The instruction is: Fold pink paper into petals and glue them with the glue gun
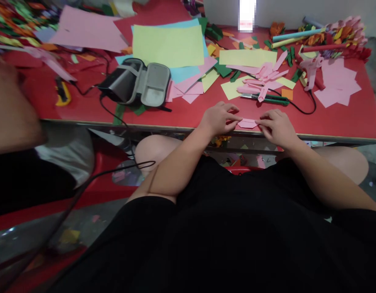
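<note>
A small folded pink paper piece (pixel 247 123) lies on the red table (pixel 194 116) near its front edge. My left hand (pixel 218 118) pinches its left end with curled fingers. My right hand (pixel 275 126) pinches its right end the same way. Just behind them sits a pile of several folded pink paper strips (pixel 264 79) on a yellow sheet, with a green-handled tool (pixel 267 97) beside it.
An open grey case (pixel 139 83) with a black cable sits left of centre. Large yellow (pixel 168 44), blue and pink (pixel 86 28) sheets cover the back. A pink glue gun (pixel 311 71), pink squares (pixel 337 83) and paper rolls lie at right. Another person's blurred arm (pixel 10 110) is at far left.
</note>
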Demonstrator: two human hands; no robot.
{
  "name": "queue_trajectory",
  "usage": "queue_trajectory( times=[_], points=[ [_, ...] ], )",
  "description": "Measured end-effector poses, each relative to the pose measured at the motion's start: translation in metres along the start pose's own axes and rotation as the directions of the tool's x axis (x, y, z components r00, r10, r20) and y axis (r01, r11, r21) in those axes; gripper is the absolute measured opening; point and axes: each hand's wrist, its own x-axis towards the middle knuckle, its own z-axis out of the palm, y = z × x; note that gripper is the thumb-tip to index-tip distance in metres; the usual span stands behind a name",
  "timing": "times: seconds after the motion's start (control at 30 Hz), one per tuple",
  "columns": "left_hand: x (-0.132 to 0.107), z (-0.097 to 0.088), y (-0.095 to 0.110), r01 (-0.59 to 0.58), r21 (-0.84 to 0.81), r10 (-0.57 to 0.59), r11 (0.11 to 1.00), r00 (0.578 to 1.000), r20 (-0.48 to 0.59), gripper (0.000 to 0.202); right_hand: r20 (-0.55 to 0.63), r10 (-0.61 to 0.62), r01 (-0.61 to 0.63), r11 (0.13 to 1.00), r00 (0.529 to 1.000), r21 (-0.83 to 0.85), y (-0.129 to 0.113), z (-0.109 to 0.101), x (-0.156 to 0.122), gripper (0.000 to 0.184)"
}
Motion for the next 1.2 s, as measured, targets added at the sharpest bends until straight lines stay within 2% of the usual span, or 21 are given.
queue_trajectory(
  times=[0.13, 0.33, 0.47, 0.57, 0.7, 0.93, 1.1, 1.2],
  points=[
    [-0.003, 0.002, -0.002, 0.028, -0.008, -0.028, 1.000, 0.999, -0.038, 0.028, -0.007, 0.034, -0.034, 0.999, 0.999, 0.038, -0.002, -0.001, 0.002, 0.034],
    [-0.003, -0.004, 0.002, -0.152, 0.006, 0.152, 0.988, 0.988, 0.031, 0.032, 0.005, -0.060, 0.060, 0.997, 0.998, 0.044, -0.006, 0.004, 0.011, 0.031],
    [-0.004, -0.002, 0.003, -0.208, 0.047, 0.204, 0.977, 0.976, 0.076, 0.042, 0.039, -0.088, 0.086, 0.995, 0.995, 0.051, -0.005, 0.007, 0.014, 0.031],
    [-0.007, 0.003, 0.005, -0.222, 0.069, 0.217, 0.973, 0.974, 0.064, 0.045, 0.045, -0.086, 0.084, 0.996, 0.995, 0.037, -0.005, 0.009, 0.013, 0.030],
    [-0.011, 0.013, 0.009, -0.248, 0.017, 0.248, 0.969, 0.969, 0.015, 0.035, 0.018, -0.092, 0.091, 0.996, 0.996, 0.026, -0.008, 0.008, 0.011, 0.036],
    [-0.012, 0.012, 0.013, -0.151, -0.119, 0.150, 0.981, 0.989, -0.018, 0.035, -0.011, -0.060, 0.061, 0.995, 0.998, 0.073, -0.014, 0.007, 0.007, 0.040],
    [-0.006, 0.005, 0.019, -0.010, -0.212, 0.016, 0.977, 0.999, 0.029, 0.026, -0.014, 0.065, -0.059, 0.967, 0.998, 0.249, -0.016, 0.014, 0.005, 0.029],
    [-0.003, 0.001, 0.023, 0.056, -0.270, -0.039, 0.961, 0.997, 0.065, 0.021, -0.014, 0.082, -0.074, 0.955, 0.997, 0.288, -0.016, 0.014, 0.006, 0.027]
  ],
)
